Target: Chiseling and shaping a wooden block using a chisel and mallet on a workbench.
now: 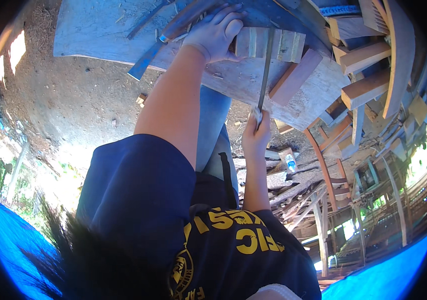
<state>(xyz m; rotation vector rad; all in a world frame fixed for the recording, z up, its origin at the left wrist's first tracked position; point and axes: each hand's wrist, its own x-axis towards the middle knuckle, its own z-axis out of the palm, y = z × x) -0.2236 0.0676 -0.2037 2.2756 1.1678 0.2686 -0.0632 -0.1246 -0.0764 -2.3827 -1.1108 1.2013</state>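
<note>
My left hand (212, 34) grips the left end of a row of wood blocks (292, 47) set side by side on a plank worktop (318, 92). Its thumb lies along the near side, and its fingers reach toward the far side. In my right hand (257, 134), closed near the worktop's front edge, is the near end of a long narrow metal file (266, 75). The file lies across the blocks and points away from me. Something pale covers its handle end. Just right of the blocks rests a loose reddish wood piece (296, 77).
Left of my left hand, a chisel (146, 61) with a wooden handle overhangs the worktop edge. A thinner tool (148, 20) lies beyond it. Cut timber pieces (366, 92) and a curved board (400, 55) crowd the right. A wooden chair frame (326, 165) and a bottle (290, 162) are lower right.
</note>
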